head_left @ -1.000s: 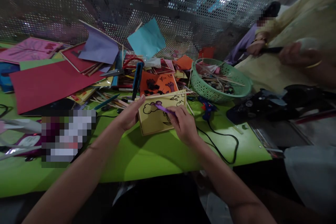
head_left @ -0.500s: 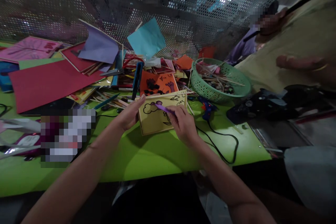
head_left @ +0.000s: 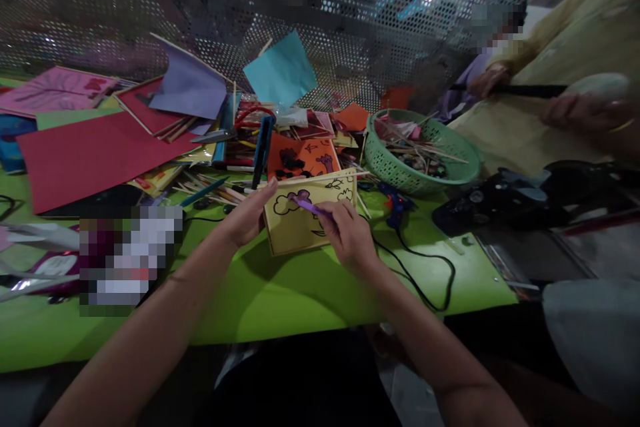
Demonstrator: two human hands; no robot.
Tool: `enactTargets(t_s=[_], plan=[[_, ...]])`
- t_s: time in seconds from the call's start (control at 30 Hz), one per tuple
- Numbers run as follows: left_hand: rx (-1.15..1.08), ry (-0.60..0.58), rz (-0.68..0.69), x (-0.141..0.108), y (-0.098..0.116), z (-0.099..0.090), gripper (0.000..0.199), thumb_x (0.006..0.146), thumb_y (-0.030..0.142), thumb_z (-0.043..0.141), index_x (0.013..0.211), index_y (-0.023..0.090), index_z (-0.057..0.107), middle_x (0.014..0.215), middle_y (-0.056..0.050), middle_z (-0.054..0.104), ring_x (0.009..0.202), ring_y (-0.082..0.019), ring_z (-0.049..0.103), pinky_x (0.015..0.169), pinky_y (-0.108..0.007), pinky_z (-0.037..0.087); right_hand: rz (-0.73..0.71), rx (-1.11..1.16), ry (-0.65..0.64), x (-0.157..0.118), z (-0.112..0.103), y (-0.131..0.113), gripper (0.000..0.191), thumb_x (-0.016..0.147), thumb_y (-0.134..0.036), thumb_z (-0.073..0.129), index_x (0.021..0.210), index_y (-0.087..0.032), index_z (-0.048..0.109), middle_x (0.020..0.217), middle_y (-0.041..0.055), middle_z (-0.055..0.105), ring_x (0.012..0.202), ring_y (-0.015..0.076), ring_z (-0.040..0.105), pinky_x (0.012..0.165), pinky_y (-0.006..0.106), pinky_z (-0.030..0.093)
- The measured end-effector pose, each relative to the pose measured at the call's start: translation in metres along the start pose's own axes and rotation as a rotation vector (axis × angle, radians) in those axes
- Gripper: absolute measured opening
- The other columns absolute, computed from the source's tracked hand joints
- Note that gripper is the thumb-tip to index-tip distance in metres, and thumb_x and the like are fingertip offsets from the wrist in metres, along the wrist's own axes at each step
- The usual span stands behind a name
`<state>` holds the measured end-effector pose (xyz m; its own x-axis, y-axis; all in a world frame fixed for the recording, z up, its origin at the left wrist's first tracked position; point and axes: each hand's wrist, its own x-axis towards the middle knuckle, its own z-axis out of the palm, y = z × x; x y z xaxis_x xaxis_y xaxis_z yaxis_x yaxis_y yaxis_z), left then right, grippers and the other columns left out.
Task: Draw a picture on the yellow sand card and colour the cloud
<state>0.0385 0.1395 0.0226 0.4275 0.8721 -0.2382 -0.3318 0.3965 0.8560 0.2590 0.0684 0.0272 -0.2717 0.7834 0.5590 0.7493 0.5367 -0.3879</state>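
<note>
Purple shading (head_left: 302, 195) has spread; right hand (head_left: 350, 233) pinches marker (head_left: 306, 205), left hand (head_left: 246, 220) fingers together.

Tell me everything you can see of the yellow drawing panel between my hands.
The yellow rectangular panel looks like paper edged with thin, wooden-looking strips. It bears black outlines, including a cloud partly coloured purple; your right hand hides some. It lies slightly turned on the green table. Your left hand braces its left edge; the purple marker meets the cloud.

This looks like a craft place: colored paper (head_left: 100, 147), a basket (head_left: 420, 170) of sticks and a glue gun (head_left: 395, 205) crowd the green counter (head_left: 240, 310).
</note>
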Motion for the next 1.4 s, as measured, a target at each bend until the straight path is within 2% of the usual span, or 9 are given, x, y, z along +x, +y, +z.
enactTargets(t_s=[0.2,0.33,0.5,0.73,0.83,0.97,1.1,1.27,1.4], plan=[[-0.006,0.008,-0.024,-0.003,0.0047,0.0045,0.05,0.093,0.06,0.066,0.116,0.017,0.077,0.124,-0.016,0.079,0.122,-0.036,0.072,0.105,-0.046,0.059,-0.005,0.006,-0.025,-0.0008,-0.0012,0.0002,0.02,0.108,-0.028,0.046,0.118,-0.023,0.063,0.101,0.0094,0.071,0.087,0.0229,0.066,0.074,0.035,0.053],[0.005,0.038,-0.033,-0.0039,0.006,0.005,0.053,0.093,0.061,0.066,0.118,0.016,0.076,0.124,-0.018,0.079,0.118,-0.035,0.074,0.1,-0.045,0.062,0.0,-0.006,0.036,-0.0008,-0.0016,0.0015,0.02,0.108,-0.027,0.046,0.117,-0.021,0.064,0.099,0.0099,0.071,0.084,0.0226,0.065,0.072,0.034,0.052],[-0.003,0.003,-0.007,-0.0022,0.0025,0.0018,0.056,0.092,0.061,0.067,0.122,0.014,0.074,0.123,-0.02,0.078,0.117,-0.036,0.074,0.102,-0.047,0.061,-0.009,0.014,0.007,-0.0008,-0.0007,0.002,0.019,0.108,-0.026,0.048,0.118,-0.021,0.064,0.099,0.0092,0.071,0.085,0.0225,0.065,0.072,0.034,0.052],[-0.016,0.026,-0.011,-0.0032,0.004,0.0028,0.049,0.092,0.057,0.069,0.117,0.015,0.075,0.123,-0.018,0.079,0.114,-0.033,0.076,0.099,-0.042,0.062,0.009,0.015,0.041,-0.0014,-0.0016,0.002,0.02,0.108,-0.027,0.047,0.118,-0.023,0.064,0.101,0.0093,0.071,0.085,0.0224,0.065,0.073,0.035,0.052],[-0.003,0.033,-0.016,-0.0035,0.0041,0.0027,0.05,0.092,0.059,0.069,0.117,0.015,0.075,0.123,-0.018,0.079,0.112,-0.034,0.076,0.097,-0.043,0.063,0.012,0.016,0.014,-0.0016,-0.0015,0.0018,0.02,0.108,-0.027,0.047,0.118,-0.022,0.064,0.099,0.0091,0.07,0.086,0.0227,0.066,0.073,0.035,0.053],[-0.02,0.02,-0.005,-0.0022,0.0029,0.0022,0.048,0.092,0.057,0.069,0.115,0.015,0.076,0.121,-0.018,0.08,0.111,-0.034,0.077,0.096,-0.043,0.063,0.014,0.002,0.055,-0.0013,-0.0013,0.0021,0.02,0.108,-0.029,0.047,0.117,-0.022,0.064,0.1,0.0095,0.07,0.085,0.0229,0.066,0.073,0.035,0.053],[-0.026,-0.009,-0.015,-0.0015,0.0026,0.0028,0.048,0.094,0.057,0.066,0.116,0.015,0.076,0.119,-0.019,0.08,0.108,-0.034,0.077,0.094,-0.042,0.064,-0.002,0.001,0.025,-0.0014,-0.0007,0.0015,0.019,0.108,-0.027,0.047,0.117,-0.022,0.064,0.099,0.0091,0.071,0.084,0.0225,0.066,0.072,0.034,0.052],[-0.034,0.008,0.01,-0.002,0.0019,0.0031,0.045,0.093,0.055,0.068,0.114,0.016,0.077,0.114,-0.016,0.082,0.102,-0.031,0.079,0.087,-0.037,0.065,0.008,0.0,0.006,-0.002,0.0011,0.0007,0.02,0.108,-0.028,0.047,0.117,-0.022,0.064,0.1,0.0093,0.071,0.086,0.0228,0.065,0.073,0.035,0.052],[-0.031,0.007,-0.003,-0.0021,0.0015,0.0035,0.047,0.095,0.055,0.065,0.12,0.016,0.075,0.113,-0.015,0.082,0.103,-0.03,0.079,0.091,-0.038,0.064,0.0,-0.001,-0.01,-0.001,0.0021,-0.0005,0.02,0.108,-0.029,0.047,0.117,-0.022,0.064,0.099,0.0093,0.071,0.085,0.0225,0.065,0.071,0.034,0.051]])
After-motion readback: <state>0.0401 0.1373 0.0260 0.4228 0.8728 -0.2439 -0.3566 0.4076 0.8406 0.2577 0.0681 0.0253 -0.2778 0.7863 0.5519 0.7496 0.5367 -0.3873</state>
